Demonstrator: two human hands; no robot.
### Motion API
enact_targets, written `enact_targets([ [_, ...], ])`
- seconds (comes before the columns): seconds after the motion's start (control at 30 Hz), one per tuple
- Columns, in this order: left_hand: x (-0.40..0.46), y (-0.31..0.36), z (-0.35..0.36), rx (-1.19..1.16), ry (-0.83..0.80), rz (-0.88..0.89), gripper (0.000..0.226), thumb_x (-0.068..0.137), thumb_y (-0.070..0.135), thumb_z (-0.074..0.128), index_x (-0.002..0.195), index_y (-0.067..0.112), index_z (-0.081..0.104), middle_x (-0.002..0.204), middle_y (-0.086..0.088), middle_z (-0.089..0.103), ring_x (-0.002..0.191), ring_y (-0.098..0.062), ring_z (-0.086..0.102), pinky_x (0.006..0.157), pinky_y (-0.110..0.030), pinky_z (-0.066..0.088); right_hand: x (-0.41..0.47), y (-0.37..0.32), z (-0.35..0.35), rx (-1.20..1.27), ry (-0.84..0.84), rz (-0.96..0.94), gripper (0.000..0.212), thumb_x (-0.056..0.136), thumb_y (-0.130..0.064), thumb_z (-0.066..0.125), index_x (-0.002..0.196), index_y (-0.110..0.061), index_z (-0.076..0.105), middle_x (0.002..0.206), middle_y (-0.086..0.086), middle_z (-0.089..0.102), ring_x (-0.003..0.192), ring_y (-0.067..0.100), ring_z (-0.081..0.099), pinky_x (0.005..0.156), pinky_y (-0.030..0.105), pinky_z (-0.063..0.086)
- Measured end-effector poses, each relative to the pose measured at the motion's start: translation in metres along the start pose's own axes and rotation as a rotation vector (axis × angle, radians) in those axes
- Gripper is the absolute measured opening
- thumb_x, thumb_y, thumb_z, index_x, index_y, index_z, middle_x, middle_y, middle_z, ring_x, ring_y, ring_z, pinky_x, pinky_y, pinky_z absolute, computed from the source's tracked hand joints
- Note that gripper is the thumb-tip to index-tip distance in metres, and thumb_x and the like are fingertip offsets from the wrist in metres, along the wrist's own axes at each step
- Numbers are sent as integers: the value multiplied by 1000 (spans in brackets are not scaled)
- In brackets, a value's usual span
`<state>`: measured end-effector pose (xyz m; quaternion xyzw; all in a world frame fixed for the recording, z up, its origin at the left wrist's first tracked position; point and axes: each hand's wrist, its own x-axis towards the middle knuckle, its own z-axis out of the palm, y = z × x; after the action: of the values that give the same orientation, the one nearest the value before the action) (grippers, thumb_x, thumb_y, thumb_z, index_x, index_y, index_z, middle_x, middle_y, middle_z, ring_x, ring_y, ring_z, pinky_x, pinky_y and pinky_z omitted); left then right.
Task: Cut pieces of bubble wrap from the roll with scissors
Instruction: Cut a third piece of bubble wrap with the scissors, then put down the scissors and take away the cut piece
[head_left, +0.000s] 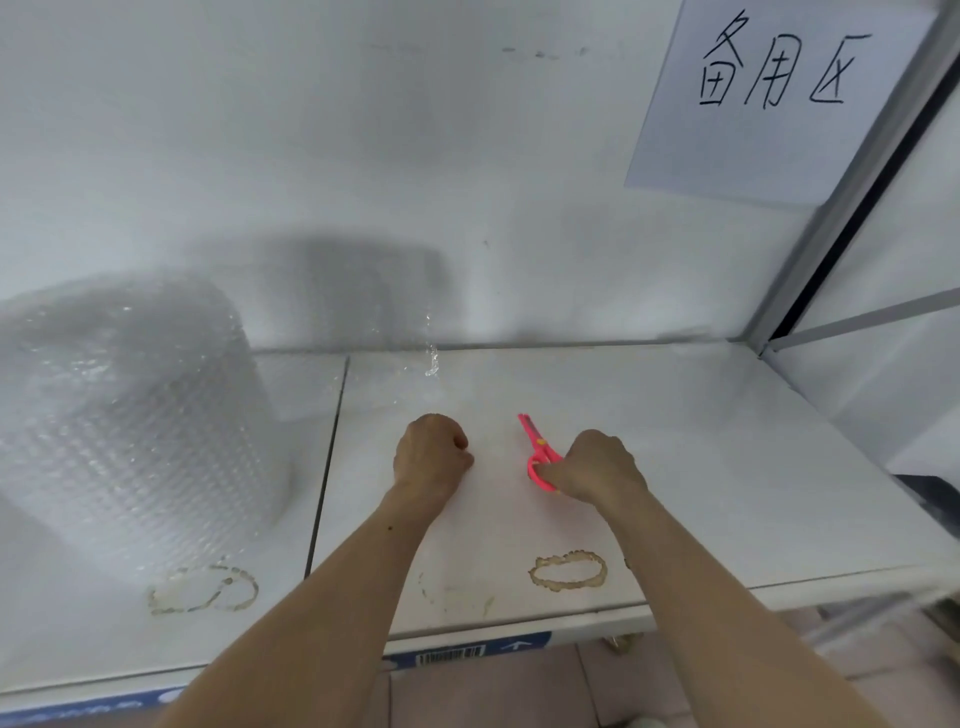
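Observation:
A large roll of clear bubble wrap (130, 415) stands upright at the left of the white table (675, 467). A loose sheet of bubble wrap (363, 322) runs from the roll to the right along the back wall and down onto the table. My left hand (428, 457) lies at the sheet's near end, fingers curled, and seems to pinch the thin clear film. My right hand (597, 467) grips the handles of the pink scissors (540, 452). Their blades are closed, lie low over the table and point away to the left.
Brown ring stains (569, 570) mark the tabletop near its front edge. A seam (327, 467) divides the table into two panels. A paper sign (769, 104) hangs on the back wall at the right. A metal frame post (852, 197) stands at the right rear corner.

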<state>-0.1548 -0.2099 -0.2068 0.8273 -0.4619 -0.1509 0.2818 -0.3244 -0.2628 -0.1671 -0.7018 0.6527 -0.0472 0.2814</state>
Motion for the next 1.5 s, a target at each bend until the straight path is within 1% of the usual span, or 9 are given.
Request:
enact_targets([
  [0.23, -2, -3, -6, -53, -86, -97, 35, 76, 19, 72, 107, 24, 55, 90, 10, 63, 94, -15, 61, 71, -27, 44, -8, -3, 11, -221, 34, -55, 36, 84, -44, 64, 68, -18, 45, 75, -2, 53, 74, 22, 58, 48, 22, 32],
  [0.4, 0, 1, -9, -36, -62, -47, 8, 82, 17, 70, 86, 24, 69, 100, 3, 66, 95, -17, 63, 72, -28, 48, -6, -5, 13, -241, 54, -48, 39, 79, -44, 71, 68, -17, 45, 70, -3, 52, 73, 21, 59, 51, 22, 38],
  [0.53, 4, 2, -12, -244, -17, -23, 7, 82, 12, 70, 78, 18, 67, 100, -2, 67, 92, -16, 62, 70, -25, 45, -3, -5, 15, -253, 68, -78, 24, 76, -33, 75, 76, -14, 60, 68, -2, 58, 69, 21, 62, 47, 20, 36],
  [0.7, -2, 7, -24, -576, -52, -86, 11, 76, 11, 80, 73, 14, 71, 83, -4, 73, 82, -19, 69, 66, -25, 53, 0, -9, 11, -157, -29, -102, 22, 66, -16, 80, 87, -12, 74, 80, 5, 71, 74, 21, 71, 62, 25, 54],
  [0.93, -19, 29, -61, -1044, -279, -13, 25, 72, -14, 76, 81, 3, 61, 97, -25, 72, 95, -34, 71, 85, -34, 58, -2, -19, 6, 167, 250, -575, 64, 75, -24, 79, 131, -32, 49, 129, -9, 49, 113, 14, 51, 83, 32, 49],
  [1.17, -26, 33, -83, -1076, -307, -14, 30, 73, -17, 74, 94, -2, 58, 99, -25, 72, 92, -28, 73, 76, -27, 59, -18, -26, -12, 212, 447, -676, 87, 68, -23, 84, 141, -42, 41, 113, -9, 34, 85, 8, 47, 69, 29, 50],
  [1.23, -26, 32, -85, -1075, -291, -28, 31, 72, -16, 75, 94, -1, 58, 100, -27, 72, 94, -29, 73, 77, -27, 59, -18, -24, -14, 202, 438, -694, 76, 71, -23, 84, 136, -40, 50, 110, -9, 32, 85, 7, 45, 71, 28, 49],
  [1.37, -26, 33, -86, -1092, -293, -50, 32, 72, -14, 76, 96, -1, 59, 103, -27, 71, 98, -31, 70, 77, -26, 59, -15, -21, -12, 215, 473, -739, 10, 80, -27, 78, 88, -22, 76, 94, -15, 36, 85, -5, 46, 66, 17, 36],
  [1.5, -24, 34, -83, -1139, -275, -95, 29, 75, -9, 76, 102, -6, 63, 103, -25, 71, 95, -28, 72, 79, -24, 59, -13, -25, -16, 282, 398, -670, 6, 84, -29, 74, 82, -23, 74, 87, -15, 60, 81, 3, 54, 69, 22, 44],
])
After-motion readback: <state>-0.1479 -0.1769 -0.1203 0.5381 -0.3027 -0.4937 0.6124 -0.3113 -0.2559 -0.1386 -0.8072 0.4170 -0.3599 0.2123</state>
